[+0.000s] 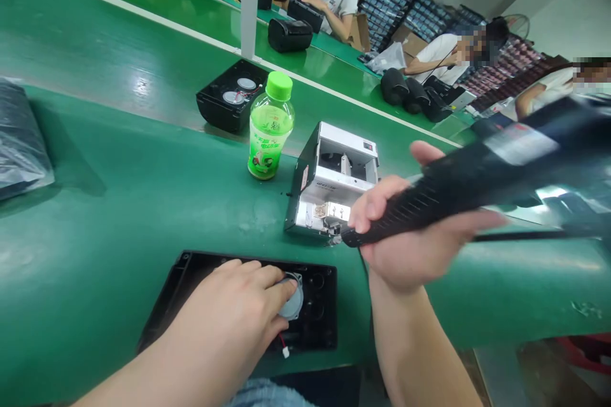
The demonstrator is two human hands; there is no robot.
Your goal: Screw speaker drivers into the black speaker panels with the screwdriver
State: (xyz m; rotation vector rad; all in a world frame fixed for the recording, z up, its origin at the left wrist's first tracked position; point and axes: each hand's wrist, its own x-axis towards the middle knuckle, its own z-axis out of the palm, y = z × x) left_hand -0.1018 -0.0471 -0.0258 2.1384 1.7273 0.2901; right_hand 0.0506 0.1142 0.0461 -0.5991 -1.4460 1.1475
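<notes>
My left hand (248,299) lies over a round speaker (294,304), its fingers curled around the near side and the thumb at the lower edge. This speaker sits inside a black plastic housing (321,331) on the green bench, and a red-and-black wire ends in a white plug (286,352). My right hand (415,254) is wrapped round a black electric screwdriver (458,184), slightly blurred at its far end. The screwdriver's nose is at the front of a silver-and-black screw feeder (329,178); whether a screw is on the bit cannot be made out.
A green-capped drink bottle (270,130) stands beside the feeder. Behind it lies another black housing (229,95) with two speakers. A plastic-wrapped dark item (21,140) is at the left. Across the bench, people work with black speaker boxes (290,35) near a white post (249,6).
</notes>
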